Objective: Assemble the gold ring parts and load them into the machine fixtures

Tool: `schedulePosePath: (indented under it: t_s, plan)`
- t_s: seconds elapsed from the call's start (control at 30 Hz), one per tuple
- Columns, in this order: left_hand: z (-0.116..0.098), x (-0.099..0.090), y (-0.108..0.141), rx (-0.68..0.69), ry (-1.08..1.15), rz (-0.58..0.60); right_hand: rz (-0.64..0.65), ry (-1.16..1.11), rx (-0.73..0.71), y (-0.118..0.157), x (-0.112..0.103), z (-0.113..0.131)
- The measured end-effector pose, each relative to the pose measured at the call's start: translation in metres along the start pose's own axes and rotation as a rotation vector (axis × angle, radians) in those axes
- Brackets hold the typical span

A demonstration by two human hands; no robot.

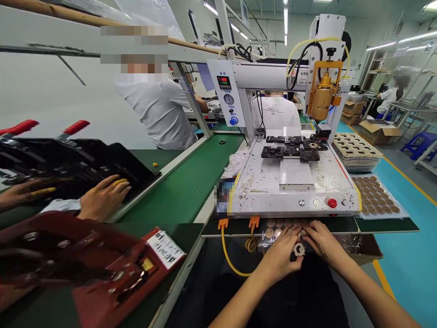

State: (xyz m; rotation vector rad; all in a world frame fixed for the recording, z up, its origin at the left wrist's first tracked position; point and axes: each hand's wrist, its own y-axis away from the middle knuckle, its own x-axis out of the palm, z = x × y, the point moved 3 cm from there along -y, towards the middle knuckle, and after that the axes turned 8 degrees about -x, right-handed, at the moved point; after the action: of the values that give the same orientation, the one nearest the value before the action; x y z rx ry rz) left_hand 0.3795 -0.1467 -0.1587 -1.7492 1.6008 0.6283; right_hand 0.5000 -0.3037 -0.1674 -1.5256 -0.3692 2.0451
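My left hand (282, 252) is closed at the front edge of the bench, with a small round ring-shaped part (299, 249) held near its thumb. Its fingertips reach over a clear sheet of round copper-coloured discs (269, 233). Close beside it, my right hand (322, 242) has bent fingers at the same discs. What those fingertips pinch is too small and covered to make out. Above both hands stands a white bench machine (259, 200), with black fixtures (290, 149) on its plate and a gold-coloured head (321, 102) over them.
A plastic sheet of round parts (375, 193) lies right of the machine, before stacked trays (357, 152). Yellow cables (227, 259) hang left of my hands. A red press (116, 273) stands at left, near a co-worker's hands (104, 198) by black clamped fixtures. An open carton (365, 250) sits below.
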Motion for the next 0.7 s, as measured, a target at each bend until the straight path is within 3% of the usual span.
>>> schedulePosePath:
  t_s: [0.23,0.37,0.43,0.53,0.7]
  plan:
    - [-0.008,-0.013,-0.003,-0.025,0.023,0.088,-0.072,0.006,-0.19,0.027,0.022,-0.008]
    - [-0.007,-0.023,-0.004,-0.069,0.094,0.175,-0.118,0.0,-0.235,0.049,0.022,0.005]
    - [-0.004,-0.025,-0.007,-0.096,0.118,0.166,-0.135,0.005,-0.218,0.057,0.016,0.016]
    - [0.002,-0.024,-0.017,-0.109,0.12,0.057,-0.154,0.024,-0.153,0.058,0.005,0.027]
    - [0.009,-0.028,-0.033,-0.094,0.122,-0.026,-0.131,-0.046,0.048,0.031,0.002,0.021]
